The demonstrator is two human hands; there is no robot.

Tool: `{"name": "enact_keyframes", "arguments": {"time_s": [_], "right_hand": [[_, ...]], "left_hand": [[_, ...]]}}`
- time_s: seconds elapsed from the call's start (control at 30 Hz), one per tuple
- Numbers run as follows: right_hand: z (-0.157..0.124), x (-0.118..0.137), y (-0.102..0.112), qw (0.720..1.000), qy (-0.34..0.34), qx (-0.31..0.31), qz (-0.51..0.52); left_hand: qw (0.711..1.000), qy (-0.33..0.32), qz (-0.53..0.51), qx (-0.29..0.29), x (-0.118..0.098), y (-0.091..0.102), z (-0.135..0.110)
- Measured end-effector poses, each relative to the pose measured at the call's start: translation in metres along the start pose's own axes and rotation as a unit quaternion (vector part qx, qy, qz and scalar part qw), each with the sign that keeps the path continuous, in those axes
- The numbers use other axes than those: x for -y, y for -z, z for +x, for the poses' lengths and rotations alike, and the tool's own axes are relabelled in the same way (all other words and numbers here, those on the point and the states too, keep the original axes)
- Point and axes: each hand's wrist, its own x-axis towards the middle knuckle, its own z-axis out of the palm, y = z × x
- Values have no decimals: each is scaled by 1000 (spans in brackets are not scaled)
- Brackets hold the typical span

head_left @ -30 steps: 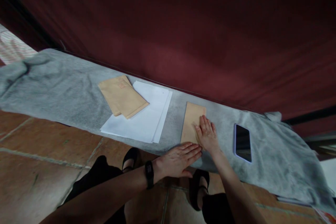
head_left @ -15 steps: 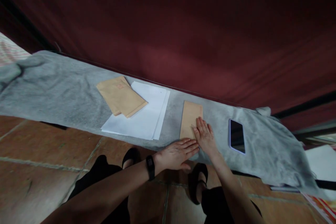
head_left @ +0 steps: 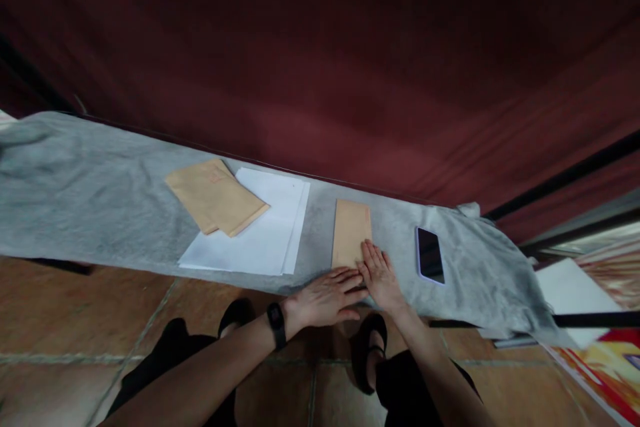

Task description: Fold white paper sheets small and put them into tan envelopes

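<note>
Brown envelope (head_left: 349,230) lies on a gray-draped worktop (head_left: 110,207), its near end hidden beneath a person's hands, its red print (head_left: 367,215) too small to read. The left hand (head_left: 327,297) presses flat, thumb apart, gripping nothing; the right hand (head_left: 381,277) rests outstretched fingers along the right edge. Beyond, a phone (head_left: 430,255) lies right; at left, more envelopes (head_left: 220,197) partly cover white sheets (head_left: 267,240).

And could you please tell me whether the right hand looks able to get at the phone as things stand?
Probably yes: the phone lies just to the right of the right hand, with only grey cloth showing between them.
</note>
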Motion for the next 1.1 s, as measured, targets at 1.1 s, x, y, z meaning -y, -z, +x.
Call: {"name": "enact_keyframes", "arguments": {"time_s": [1.1], "right_hand": [[23, -41, 22, 888, -325, -113, 306]], "left_hand": [[967, 206, 128, -84, 29, -13, 11]]}}
